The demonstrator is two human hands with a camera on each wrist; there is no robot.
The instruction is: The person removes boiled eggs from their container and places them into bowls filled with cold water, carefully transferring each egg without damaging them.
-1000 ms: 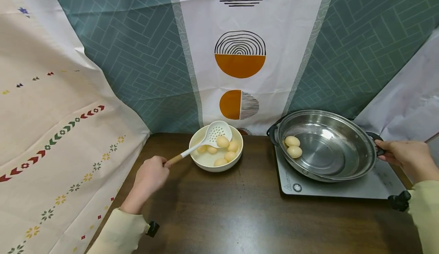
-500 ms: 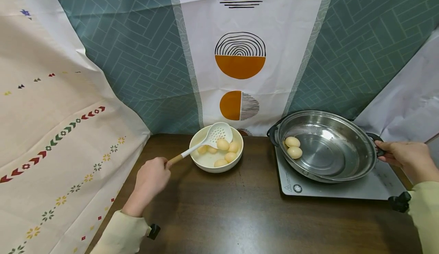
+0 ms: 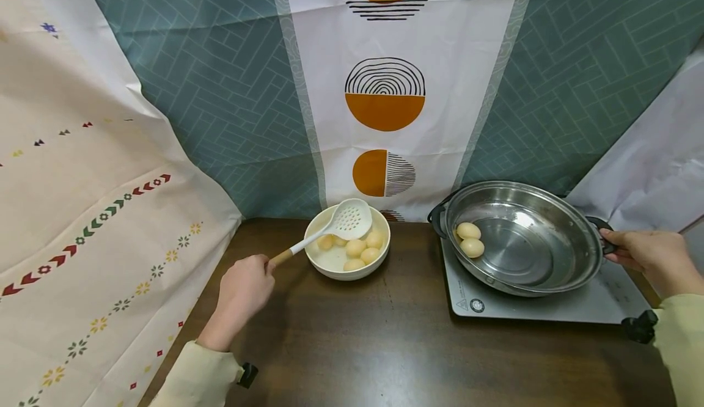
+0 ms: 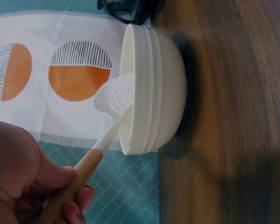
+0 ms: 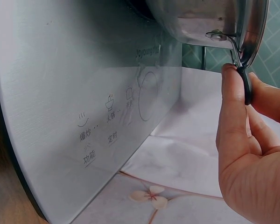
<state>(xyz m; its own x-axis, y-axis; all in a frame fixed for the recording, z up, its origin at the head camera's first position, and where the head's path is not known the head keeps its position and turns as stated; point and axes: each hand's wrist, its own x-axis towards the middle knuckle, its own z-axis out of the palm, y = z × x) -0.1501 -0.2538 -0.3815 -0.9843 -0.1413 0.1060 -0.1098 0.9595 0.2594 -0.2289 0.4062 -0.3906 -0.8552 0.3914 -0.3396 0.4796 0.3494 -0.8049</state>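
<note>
My left hand (image 3: 244, 294) grips the wooden end of a white slotted skimmer (image 3: 352, 219). Its perforated head, with nothing on it, is over the far part of a cream bowl (image 3: 329, 271). Several pale yellow eggs (image 3: 355, 248) lie inside the bowl; the left wrist view hides them behind its wall (image 4: 170, 88). On the right, my right hand (image 3: 654, 257) pinches the black side handle (image 5: 247, 86) of a wide steel pot (image 3: 528, 260) between thumb and fingers. Two eggs (image 3: 472, 248) rest together against the pot's left inner wall.
Under the pot is a flat grey induction cooktop (image 3: 550, 309) with printed controls. Both it and the bowl stand on a dark wooden table (image 3: 385, 346). A patterned cloth (image 3: 247, 120) hangs behind, and a cream cloth (image 3: 110, 242) runs along the left.
An egg lying on the skimmer's head has come off into the bowl. The head has turned slightly. My right hand keeps its hold on the pot handle.
</note>
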